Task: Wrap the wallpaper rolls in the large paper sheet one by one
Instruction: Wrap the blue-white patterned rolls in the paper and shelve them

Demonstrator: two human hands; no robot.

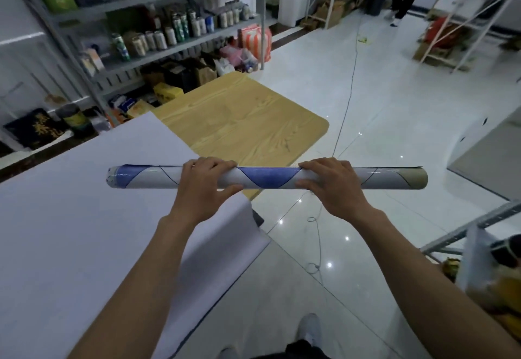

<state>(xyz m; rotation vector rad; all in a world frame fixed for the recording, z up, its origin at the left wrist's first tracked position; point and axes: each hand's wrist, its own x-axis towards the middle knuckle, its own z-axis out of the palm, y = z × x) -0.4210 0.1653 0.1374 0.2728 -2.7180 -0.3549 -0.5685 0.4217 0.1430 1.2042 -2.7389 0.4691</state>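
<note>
My left hand (204,181) and right hand (328,182) both clamped on wallpaper roll (266,177), roll level, over edge of paper sheet (84,203) on counter (242,122).

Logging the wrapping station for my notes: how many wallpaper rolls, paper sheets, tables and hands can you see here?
Wallpaper roll: 1
Large paper sheet: 1
Wooden table: 1
Hands: 2, left hand and right hand, both gripping the roll
Total: 5

Both forearms bare, no sleeves in view. Left hand (207,182) and right hand (329,182) without gloves, rings or watch. Dark trousers (303,351), light grey shoe (310,329) near bottom.
</note>
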